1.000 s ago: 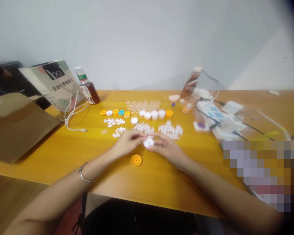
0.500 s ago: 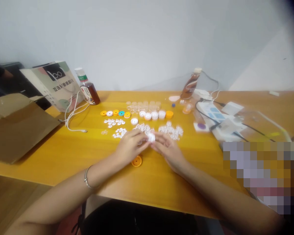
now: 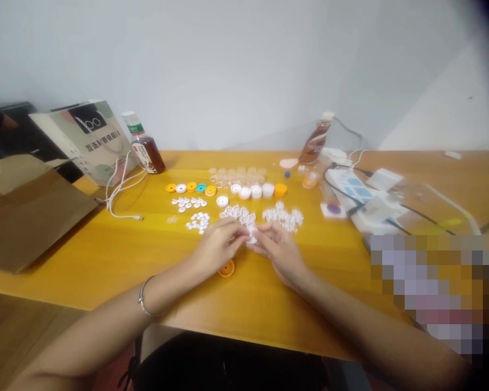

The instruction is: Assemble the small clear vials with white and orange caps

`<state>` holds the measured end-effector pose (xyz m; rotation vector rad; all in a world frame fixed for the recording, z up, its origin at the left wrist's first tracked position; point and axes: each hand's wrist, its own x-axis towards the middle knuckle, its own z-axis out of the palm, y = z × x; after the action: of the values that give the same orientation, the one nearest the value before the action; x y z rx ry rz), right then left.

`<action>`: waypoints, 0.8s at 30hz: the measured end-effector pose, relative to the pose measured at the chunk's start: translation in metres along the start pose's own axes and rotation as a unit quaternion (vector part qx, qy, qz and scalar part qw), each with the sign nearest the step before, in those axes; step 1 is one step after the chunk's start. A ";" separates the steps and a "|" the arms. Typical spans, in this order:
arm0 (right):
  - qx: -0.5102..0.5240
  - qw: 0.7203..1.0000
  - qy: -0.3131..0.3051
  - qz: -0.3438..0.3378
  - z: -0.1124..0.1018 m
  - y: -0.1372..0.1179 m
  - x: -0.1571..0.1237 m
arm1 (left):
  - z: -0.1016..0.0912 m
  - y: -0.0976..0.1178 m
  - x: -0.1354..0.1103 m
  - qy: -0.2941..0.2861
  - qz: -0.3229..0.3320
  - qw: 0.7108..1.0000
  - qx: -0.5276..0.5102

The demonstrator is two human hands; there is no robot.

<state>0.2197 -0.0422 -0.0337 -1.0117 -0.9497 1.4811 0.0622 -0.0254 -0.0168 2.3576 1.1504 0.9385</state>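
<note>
Over the middle of the table, my left hand (image 3: 222,239) and my right hand (image 3: 277,247) meet, fingertips pinched on a small white plastic part (image 3: 251,233). Blur and fingers hide its exact shape. Below my left hand lies an orange round cap (image 3: 226,268), partly covered by the fingers. Just beyond the hands are a pile of white ring-like pieces (image 3: 238,213) and a second such pile (image 3: 283,217). Small white discs (image 3: 198,222) lie left of my left hand, with white stemmed pieces (image 3: 188,203) behind them. A lone white cap (image 3: 222,201) sits farther back.
Behind stand a row of orange, white and blue caps (image 3: 191,187), several white caps (image 3: 256,191) and clear cups (image 3: 240,175). A cardboard box (image 3: 36,217), paper bag (image 3: 93,141) and dark bottle (image 3: 146,152) are left. A drink bottle (image 3: 317,140) and power strip (image 3: 352,190) are right.
The white part has turned between my fingers; its round face showed before and looks narrower now. My right fingers have closed in more around it. The view has shifted slightly.
</note>
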 end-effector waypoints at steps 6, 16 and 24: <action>-0.023 1.000 0.004 -0.017 0.001 0.000 -0.002 | 0.001 0.002 -0.005 0.015 0.028 0.996 0.078; -0.026 0.999 0.017 -0.036 0.003 -0.001 -0.003 | 0.005 0.005 -0.004 0.038 0.047 0.992 0.114; 0.009 0.999 0.021 -0.026 0.002 -0.003 -0.001 | 0.002 0.005 -0.003 0.049 0.066 0.995 0.047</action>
<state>0.2189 -0.0434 -0.0303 -0.9943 -0.9250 1.4190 0.0650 -0.0312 -0.0169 2.5149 1.1073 1.0771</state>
